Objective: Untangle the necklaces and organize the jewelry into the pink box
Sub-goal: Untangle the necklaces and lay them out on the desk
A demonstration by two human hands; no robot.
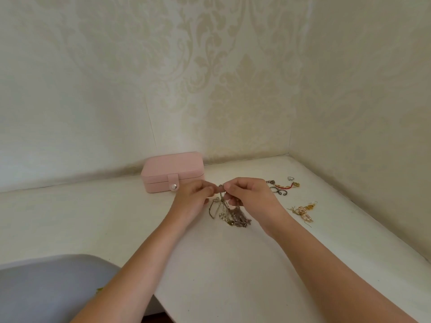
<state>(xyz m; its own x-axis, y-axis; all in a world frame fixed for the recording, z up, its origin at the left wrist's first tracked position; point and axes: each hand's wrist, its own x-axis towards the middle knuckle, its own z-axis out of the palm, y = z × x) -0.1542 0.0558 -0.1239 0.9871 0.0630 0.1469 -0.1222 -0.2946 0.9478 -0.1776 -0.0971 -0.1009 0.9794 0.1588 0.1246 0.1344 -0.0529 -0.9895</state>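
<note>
A tangle of thin metal necklaces (231,214) hangs from my fingers and trails onto the white table. My left hand (193,197) pinches the top of the tangle from the left. My right hand (249,194) pinches it from the right, fingertips almost meeting the left ones. The pink box (171,170) stands closed, with its snap tab fastened, just behind my left hand near the wall.
Right of my hands lie a ring (290,178), a red-and-gold bracelet (284,185), dark hoops (278,191) and gold bead earrings (303,212). The white table (116,217) meets patterned walls at the back and right. A grey chair back (53,287) fills the lower left.
</note>
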